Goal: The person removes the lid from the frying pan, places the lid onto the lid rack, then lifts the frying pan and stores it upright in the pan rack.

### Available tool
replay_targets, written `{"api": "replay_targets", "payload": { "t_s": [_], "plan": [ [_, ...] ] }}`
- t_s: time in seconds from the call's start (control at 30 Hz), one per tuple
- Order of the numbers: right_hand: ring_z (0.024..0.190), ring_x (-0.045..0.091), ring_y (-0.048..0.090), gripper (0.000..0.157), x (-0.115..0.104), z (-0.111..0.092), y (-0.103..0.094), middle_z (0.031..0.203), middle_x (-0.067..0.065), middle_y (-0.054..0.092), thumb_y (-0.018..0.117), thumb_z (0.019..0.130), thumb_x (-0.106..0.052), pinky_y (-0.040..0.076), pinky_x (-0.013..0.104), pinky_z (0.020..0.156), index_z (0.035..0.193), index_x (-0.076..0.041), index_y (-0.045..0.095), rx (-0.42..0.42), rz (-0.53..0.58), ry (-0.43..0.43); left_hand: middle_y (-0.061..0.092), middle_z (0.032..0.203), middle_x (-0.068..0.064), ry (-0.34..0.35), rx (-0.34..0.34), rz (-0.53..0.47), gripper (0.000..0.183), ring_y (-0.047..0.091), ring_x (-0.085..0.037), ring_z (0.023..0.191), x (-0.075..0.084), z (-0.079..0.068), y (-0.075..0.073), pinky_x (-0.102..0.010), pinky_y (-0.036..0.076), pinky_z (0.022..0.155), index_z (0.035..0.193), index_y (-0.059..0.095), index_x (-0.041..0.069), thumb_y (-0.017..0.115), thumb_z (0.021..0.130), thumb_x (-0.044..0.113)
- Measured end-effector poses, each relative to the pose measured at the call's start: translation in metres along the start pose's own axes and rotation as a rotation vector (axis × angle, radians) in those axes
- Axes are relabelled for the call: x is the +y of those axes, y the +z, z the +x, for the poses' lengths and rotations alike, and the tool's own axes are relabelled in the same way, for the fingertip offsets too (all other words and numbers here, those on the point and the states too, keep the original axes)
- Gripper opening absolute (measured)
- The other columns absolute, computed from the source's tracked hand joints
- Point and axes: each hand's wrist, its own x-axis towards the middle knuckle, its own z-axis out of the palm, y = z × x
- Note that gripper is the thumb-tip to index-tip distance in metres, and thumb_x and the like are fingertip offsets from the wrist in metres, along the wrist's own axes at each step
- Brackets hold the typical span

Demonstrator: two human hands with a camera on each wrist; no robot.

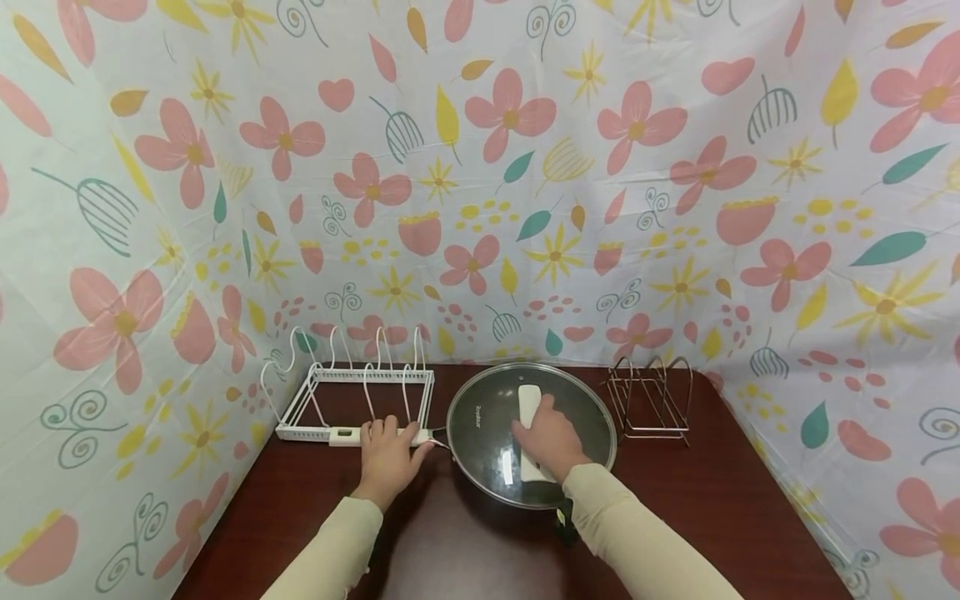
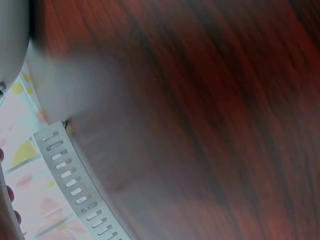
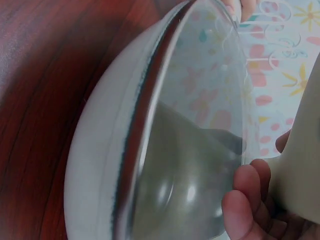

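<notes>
Head view shows the left hand (image 1: 390,458) wrapped over the pale pan handle (image 1: 342,437) and the right hand (image 1: 551,437) gripping the white lid handle (image 1: 529,400). If the right fingers slip, the big glass lid (image 1: 480,450) could slide off and maybe break. If the left hand tips the pan (image 3: 95,165), the lid could slide too, because it is round and smooth. I cannot tell if the lid sits snug on the rim. The pan handle overlaps the front bar of the white rack (image 1: 300,433), so a sideways pull might bump that rack. A push to the right might hit the small wire rack (image 1: 660,432), just beside the pan. The pan is to the right of the left hand and below the right hand, with the lid between. Brown table (image 1: 712,500) is under everything; whether the pan's bottom touches it is hidden.
</notes>
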Motion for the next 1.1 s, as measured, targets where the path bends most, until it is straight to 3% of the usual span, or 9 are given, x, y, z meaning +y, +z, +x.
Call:
{"api": "replay_targets", "payload": {
  "t_s": [0.17,0.47,0.7,0.97,1.1],
  "plan": [
    [0.073,0.033,0.065,0.067,0.0013,0.0047,0.0021,0.083,0.019,0.062,0.064,0.091,-0.047,0.053,0.047,0.064,0.122,0.006,0.038,0.004,-0.007,0.018,0.054,0.105,-0.014,0.011,0.010,0.001,0.052,0.048,-0.039,0.104,-0.0002,-0.0025,0.0009,-0.062,0.027,0.105,0.123,0.069,0.019,0.059,0.094,0.061],
    [0.074,0.033,0.064,0.068,0.0004,0.0062,0.0047,0.086,0.019,0.062,0.059,0.095,-0.049,0.052,0.046,0.063,0.129,0.005,0.034,-0.016,0.005,0.041,0.055,0.104,-0.014,0.033,0.069,0.017,0.050,0.050,-0.038,0.100,-0.0016,-0.0053,0.0030,-0.061,0.030,0.102,0.120,0.069,0.018,0.063,0.093,0.059],
    [0.076,0.032,0.064,0.068,-0.0018,0.0058,0.0034,0.088,0.019,0.063,0.056,0.097,-0.049,0.052,0.046,0.063,0.134,0.003,0.033,-0.014,0.008,0.042,0.055,0.105,-0.015,0.037,0.064,0.021,0.051,0.049,-0.039,0.101,-0.0014,-0.0023,0.0006,-0.061,0.029,0.102,0.121,0.068,0.018,0.060,0.094,0.060],
    [0.090,0.038,0.067,0.071,-0.0014,0.0055,0.0049,0.102,0.025,0.065,0.058,0.096,-0.049,0.054,0.051,0.075,0.140,0.001,0.033,0.010,0.053,0.041,0.055,0.104,-0.014,0.044,0.099,0.032,0.050,0.050,-0.039,0.100,-0.0038,-0.0001,0.0069,-0.060,0.030,0.102,0.120,0.069,0.019,0.061,0.093,0.060],
    [0.091,0.038,0.068,0.081,-0.0008,0.0040,0.0068,0.105,0.026,0.067,0.058,0.096,-0.050,0.054,0.052,0.079,0.153,-0.002,0.027,0.018,0.063,0.042,0.055,0.103,-0.013,0.039,0.090,0.036,0.051,0.050,-0.039,0.101,-0.0034,-0.0027,0.0070,-0.061,0.030,0.102,0.121,0.069,0.019,0.060,0.093,0.062]
  ]
}}
